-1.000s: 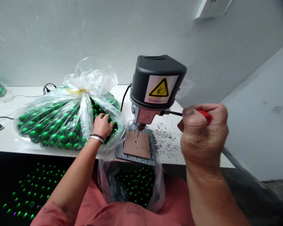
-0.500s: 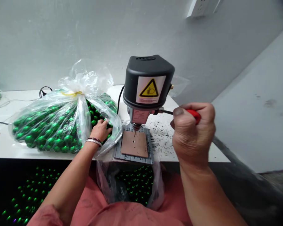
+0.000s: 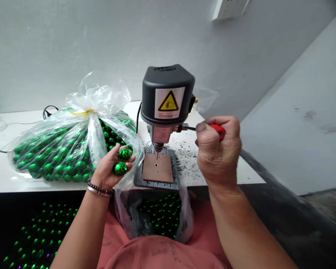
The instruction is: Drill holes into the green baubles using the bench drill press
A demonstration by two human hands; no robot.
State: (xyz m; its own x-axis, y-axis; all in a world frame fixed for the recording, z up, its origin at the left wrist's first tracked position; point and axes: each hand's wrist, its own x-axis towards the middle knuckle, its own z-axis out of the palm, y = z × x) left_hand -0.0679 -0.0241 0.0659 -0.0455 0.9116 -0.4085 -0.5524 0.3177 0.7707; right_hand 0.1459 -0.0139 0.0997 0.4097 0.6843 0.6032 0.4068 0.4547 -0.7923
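- White bench [image 3: 0,181] stands against a pale wall [image 3: 44,56].
- Left hand [image 3: 106,168], palm up and half open, cradles two green balls [image 3: 120,169] with curled fingers; being round, they show no long axis.
- Beyond it we note the clear bag [image 3: 98,138] of similar balls.
- Right hand [image 3: 220,149] is closed on the red-ended lever [image 3: 190,128].
- Between both hands, we find the upright bit [image 3: 157,156] above the holed board [image 3: 162,172], nearer the left.

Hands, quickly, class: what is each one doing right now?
Left hand: open, palm up, holding two green balls.
Right hand: closed around the red handle of the drill.
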